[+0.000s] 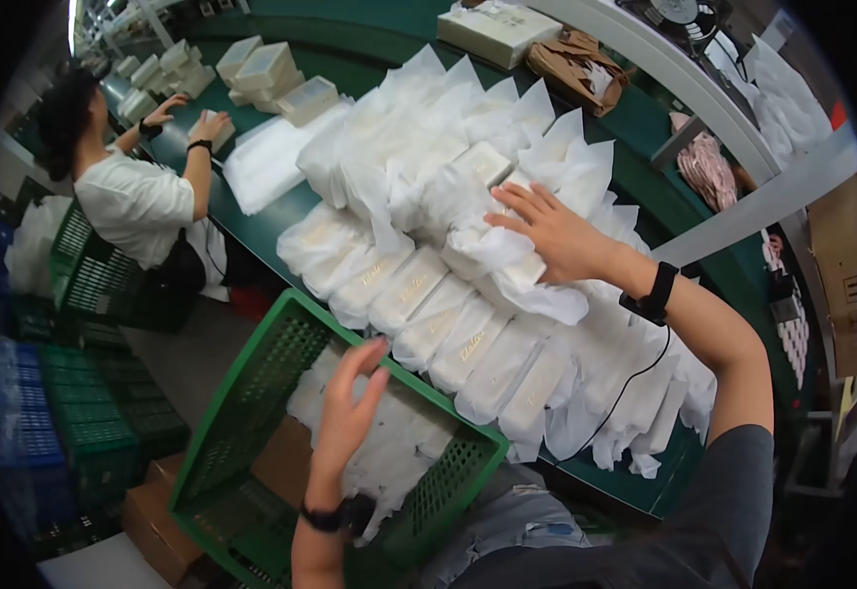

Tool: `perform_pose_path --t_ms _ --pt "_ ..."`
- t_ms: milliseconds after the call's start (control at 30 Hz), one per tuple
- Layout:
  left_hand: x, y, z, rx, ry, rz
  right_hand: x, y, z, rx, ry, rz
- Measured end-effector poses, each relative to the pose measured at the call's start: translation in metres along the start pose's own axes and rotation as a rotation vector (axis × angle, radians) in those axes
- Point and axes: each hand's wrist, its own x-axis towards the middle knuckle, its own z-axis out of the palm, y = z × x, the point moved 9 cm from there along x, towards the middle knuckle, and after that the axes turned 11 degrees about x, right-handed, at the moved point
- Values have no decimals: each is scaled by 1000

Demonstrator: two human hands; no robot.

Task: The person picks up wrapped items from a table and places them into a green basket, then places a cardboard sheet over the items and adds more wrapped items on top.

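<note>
My right hand (558, 234) reaches over a pile of white boxes in thin white wrapping. Its fingers are stretched out and rest against one loosely wrapped box (492, 257) on top of the pile; the underside of the hand is hidden. Just beyond the fingertips a box end (485, 163) shows out of its wrapping. My left hand (348, 407) hovers over the green crate (350, 339), thumb and fingers apart, holding nothing. Crumpled white material (404, 432) lies inside that crate. Along the near table edge stands a row of wrapped boxes (414, 290) with gold lettering.
A co-worker (143, 187) at the far left handles a small box beside stacked pale boxes (261, 74). White sheets (271, 162) lie on the green table (291, 221). A grey metal frame (762, 196) crosses on the right. Blue and green crates (21, 422) stand at left.
</note>
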Motion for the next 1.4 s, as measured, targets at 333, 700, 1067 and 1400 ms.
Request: perform_pose_path --t_ms 333,700,1067,1400 --pt "202 103 88 993 402 592 -14 0 1 -35 79 -13" --pt "244 97 118 1212 8 178 -28 14 -6 -59 52 -35" --pt "242 108 81 1001 -33 271 -6 16 -17 3 -28 -240" --pt "203 101 43 771 94 191 5 3 1 207 -83 -141"
